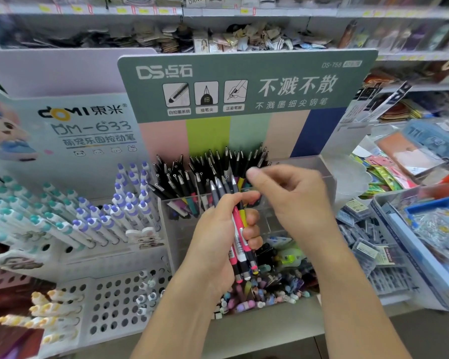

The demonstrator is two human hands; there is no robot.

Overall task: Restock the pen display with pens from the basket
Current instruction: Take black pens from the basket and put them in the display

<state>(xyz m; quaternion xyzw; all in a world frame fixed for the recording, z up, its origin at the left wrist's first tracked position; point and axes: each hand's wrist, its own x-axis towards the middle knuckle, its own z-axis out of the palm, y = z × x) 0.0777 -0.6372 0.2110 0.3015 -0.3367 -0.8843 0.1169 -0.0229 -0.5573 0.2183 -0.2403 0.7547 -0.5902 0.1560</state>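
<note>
Shop shelving [244, 12] behind pen display [244, 81]

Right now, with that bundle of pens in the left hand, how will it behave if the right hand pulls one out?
The pens look stiff, smooth and slim, so one should probably slide free easily. The left hand grips several at once, so neighbours may shift or slip loose. The right hand pinches near a cap end; a loosened round barrel would likely drop and roll.
</note>
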